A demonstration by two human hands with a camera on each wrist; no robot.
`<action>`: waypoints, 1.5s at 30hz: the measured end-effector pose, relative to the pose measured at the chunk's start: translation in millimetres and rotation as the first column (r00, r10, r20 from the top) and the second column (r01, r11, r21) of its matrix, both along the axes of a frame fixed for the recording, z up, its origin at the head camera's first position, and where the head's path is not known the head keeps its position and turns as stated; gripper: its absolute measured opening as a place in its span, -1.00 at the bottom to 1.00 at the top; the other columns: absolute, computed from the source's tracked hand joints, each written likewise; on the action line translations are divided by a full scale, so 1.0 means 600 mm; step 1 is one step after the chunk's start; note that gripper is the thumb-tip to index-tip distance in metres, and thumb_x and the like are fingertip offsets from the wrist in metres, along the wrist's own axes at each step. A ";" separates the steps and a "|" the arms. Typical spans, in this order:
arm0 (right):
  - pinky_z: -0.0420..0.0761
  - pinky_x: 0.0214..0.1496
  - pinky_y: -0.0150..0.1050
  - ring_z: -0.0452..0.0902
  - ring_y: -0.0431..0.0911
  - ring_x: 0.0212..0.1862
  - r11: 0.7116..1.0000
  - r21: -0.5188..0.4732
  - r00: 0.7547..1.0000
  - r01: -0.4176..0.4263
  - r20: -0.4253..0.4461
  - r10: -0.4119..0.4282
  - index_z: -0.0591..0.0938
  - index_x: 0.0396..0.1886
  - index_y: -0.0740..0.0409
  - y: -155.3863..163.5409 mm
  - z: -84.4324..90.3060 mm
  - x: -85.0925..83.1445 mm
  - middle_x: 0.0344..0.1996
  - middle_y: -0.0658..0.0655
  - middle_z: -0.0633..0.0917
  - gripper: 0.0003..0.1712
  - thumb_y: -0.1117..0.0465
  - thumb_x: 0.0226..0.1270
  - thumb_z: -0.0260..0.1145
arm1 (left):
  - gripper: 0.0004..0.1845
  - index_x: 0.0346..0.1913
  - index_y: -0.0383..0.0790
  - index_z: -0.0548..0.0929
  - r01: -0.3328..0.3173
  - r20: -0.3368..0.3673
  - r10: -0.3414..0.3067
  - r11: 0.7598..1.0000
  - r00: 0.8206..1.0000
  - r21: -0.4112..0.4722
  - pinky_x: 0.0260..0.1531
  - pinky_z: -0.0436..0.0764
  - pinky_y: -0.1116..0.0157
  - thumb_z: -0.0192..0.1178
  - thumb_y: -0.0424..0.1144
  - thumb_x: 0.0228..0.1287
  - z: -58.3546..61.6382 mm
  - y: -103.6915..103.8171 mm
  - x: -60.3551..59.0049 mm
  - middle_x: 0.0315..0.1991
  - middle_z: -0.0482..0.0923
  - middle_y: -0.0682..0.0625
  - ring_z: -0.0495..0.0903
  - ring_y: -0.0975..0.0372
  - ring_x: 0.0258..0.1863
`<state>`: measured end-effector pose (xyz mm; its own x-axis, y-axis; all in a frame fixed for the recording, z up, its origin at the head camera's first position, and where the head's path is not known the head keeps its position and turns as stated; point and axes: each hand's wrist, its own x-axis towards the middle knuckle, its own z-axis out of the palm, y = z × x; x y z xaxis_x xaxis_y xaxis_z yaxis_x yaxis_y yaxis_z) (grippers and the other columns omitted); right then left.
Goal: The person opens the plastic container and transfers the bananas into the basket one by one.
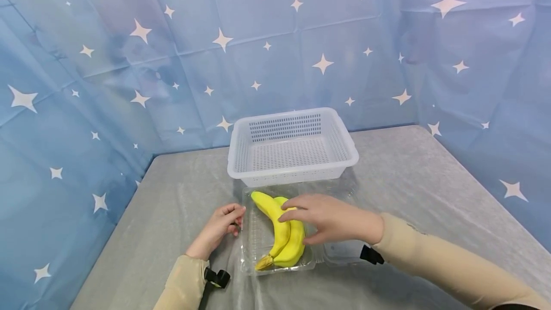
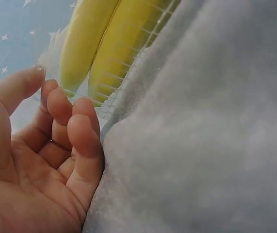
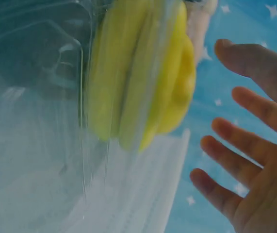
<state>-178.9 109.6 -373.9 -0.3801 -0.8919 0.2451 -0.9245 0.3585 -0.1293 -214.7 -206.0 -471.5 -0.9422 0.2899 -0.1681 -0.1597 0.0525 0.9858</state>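
Two yellow bananas lie in a clear plastic clamshell tray on the grey table. My right hand hovers over the bananas with its fingers spread and straight, holding nothing. The right wrist view shows those fingers apart from the bananas, which are seen through the clear plastic. My left hand sits at the tray's left edge with loosely curled fingers. In the left wrist view the left hand has nothing between thumb and fingers, and its fingertips are close beside the tray's ribbed rim and the bananas.
A white perforated plastic basket stands just behind the tray, with nothing in it. Grey cloth covers the table. Blue star-printed sheets wall in the back and both sides.
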 end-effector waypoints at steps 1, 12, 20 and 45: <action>0.48 0.20 -0.07 0.40 -0.04 0.26 1.000 0.016 1.000 -0.013 -0.001 0.013 0.47 0.25 -0.08 -0.006 -0.003 0.000 0.25 0.07 0.48 -0.22 0.08 -0.03 0.57 | -0.78 -0.40 -0.23 0.52 0.001 0.000 -0.001 1.000 1.000 0.000 -0.65 0.50 0.39 0.16 -0.21 0.40 0.000 0.000 0.000 -0.52 0.42 0.00 0.48 0.27 -0.57; 0.32 0.34 -0.01 0.17 0.00 0.43 0.976 0.200 0.991 -0.089 -0.078 0.106 0.49 0.29 -0.17 -0.045 -0.031 -0.003 0.35 0.01 0.40 -0.16 0.06 -0.09 0.57 | -0.77 -0.41 -0.21 0.51 0.002 0.006 -0.002 1.000 1.000 -0.002 -0.65 0.51 0.38 0.15 -0.19 0.41 -0.003 0.000 0.002 -0.53 0.42 0.02 0.47 0.28 -0.58; 0.26 0.29 0.25 0.05 0.04 0.47 0.965 0.246 0.992 -0.095 -0.057 0.113 0.51 0.23 -0.25 -0.059 -0.050 -0.006 0.36 -0.04 0.38 -0.18 0.10 -0.12 0.59 | -0.79 -0.40 -0.19 0.52 -0.003 0.010 0.003 1.000 1.000 0.002 -0.65 0.51 0.38 0.15 -0.19 0.41 -0.003 -0.002 0.001 -0.53 0.42 0.02 0.47 0.28 -0.58; 0.50 0.05 0.19 0.35 -0.15 0.06 0.942 0.318 0.940 -0.105 -0.277 0.199 0.53 -0.21 -0.16 -0.088 -0.067 -0.006 -0.18 -0.10 0.48 -0.48 -0.07 -0.18 0.58 | -0.85 -0.38 -0.16 0.53 0.055 -0.032 -0.054 0.998 0.998 0.007 -0.59 0.53 0.38 0.18 -0.27 0.37 -0.003 -0.004 0.002 -0.52 0.45 0.01 0.47 0.30 -0.59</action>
